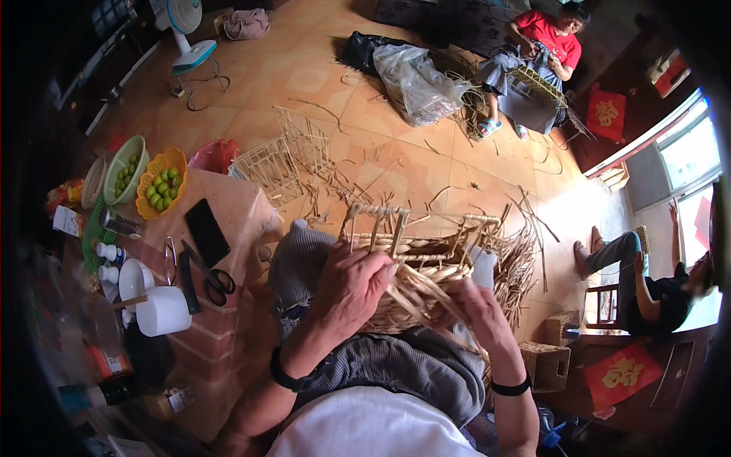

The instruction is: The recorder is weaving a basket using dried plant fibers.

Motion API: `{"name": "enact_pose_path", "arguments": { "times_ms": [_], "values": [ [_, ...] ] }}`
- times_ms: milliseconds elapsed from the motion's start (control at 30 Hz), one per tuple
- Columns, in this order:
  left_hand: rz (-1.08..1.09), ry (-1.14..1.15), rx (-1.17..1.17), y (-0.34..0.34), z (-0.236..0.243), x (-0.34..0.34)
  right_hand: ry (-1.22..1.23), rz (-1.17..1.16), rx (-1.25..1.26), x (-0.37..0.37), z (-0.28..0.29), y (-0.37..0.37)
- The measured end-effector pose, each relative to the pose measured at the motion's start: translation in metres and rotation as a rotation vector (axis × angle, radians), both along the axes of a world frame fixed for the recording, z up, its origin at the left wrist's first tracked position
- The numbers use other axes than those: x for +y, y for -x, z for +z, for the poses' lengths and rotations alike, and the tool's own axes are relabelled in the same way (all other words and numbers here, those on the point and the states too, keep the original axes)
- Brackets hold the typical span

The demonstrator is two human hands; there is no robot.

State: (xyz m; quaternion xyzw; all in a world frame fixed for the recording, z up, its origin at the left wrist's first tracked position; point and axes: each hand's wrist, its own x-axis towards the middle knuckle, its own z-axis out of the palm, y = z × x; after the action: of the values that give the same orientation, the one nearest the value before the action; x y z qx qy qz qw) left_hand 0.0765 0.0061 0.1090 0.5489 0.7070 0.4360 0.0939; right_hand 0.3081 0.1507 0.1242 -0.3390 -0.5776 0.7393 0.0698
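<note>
Basket: a half-woven wicker basket [426, 266] sits on my lap, against my grey trousers; pale straw-coloured strips run in tight rows round its lower body, and bare upright stakes stand above them, joined by a thicker wrapped rim bar.
Left hand: my left hand [352, 289] lies over the near wall of the basket, fingers curled down and pressing the weave, a black band on the wrist.
Right hand: my right hand [476, 308] is closed round a bunch of loose strips [422, 293] that fan out from the basket's side; a black band on this wrist too.
Texture: the strips are flat, dry and fibrous, frayed at the ends; the woven part looks ribbed and stiff.
Table: to my left, a low brown table [236, 202] carries scissors [213, 278], a black phone [207, 232], a white cup [161, 311] and an orange bowl of green fruit [161, 183].
Floor: glossy orange tiles [304, 76] strewn with cut strips; two open stake frames [285, 152] stand beyond the table.
Further: a clear plastic bag [415, 84] lies on the tiles, and a white fan [186, 34] stands at the far left.
People: one person in red [544, 42] sits far off working on another basket; another in black [659, 286] sits to my right by the window.
</note>
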Motion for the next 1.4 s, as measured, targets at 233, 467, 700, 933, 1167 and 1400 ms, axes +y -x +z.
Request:
{"name": "enact_pose_path", "arguments": {
  "times_ms": [233, 467, 700, 933, 1167, 1400],
  "values": [
    [-0.004, -0.179, -0.039, 0.002, 0.007, -0.033, 0.429, 0.259, 0.082, -0.035, 0.027, 0.034],
    [-0.019, -0.061, 0.021, 0.006, 0.008, -0.011, 0.712, 0.134, 0.226, -0.034, 0.004, 0.051],
    [0.013, 0.084, 0.195, 0.013, 0.027, -0.009, -1.334, 0.338, -0.122, -0.015, 0.043, 0.056],
    [-0.098, 0.24, 0.226, 0.025, 0.026, -0.003, -1.37, 0.29, -0.093, -0.036, 0.011, 0.036],
    [-0.169, 0.213, 0.287, 0.033, 0.049, -0.017, -1.308, 0.227, -0.212, -0.027, 0.009, 0.028],
    [0.03, -0.063, 0.283, 0.02, 0.082, -0.031, -1.337, 0.212, -0.262, 0.003, -0.004, -0.013]
  ]
}}
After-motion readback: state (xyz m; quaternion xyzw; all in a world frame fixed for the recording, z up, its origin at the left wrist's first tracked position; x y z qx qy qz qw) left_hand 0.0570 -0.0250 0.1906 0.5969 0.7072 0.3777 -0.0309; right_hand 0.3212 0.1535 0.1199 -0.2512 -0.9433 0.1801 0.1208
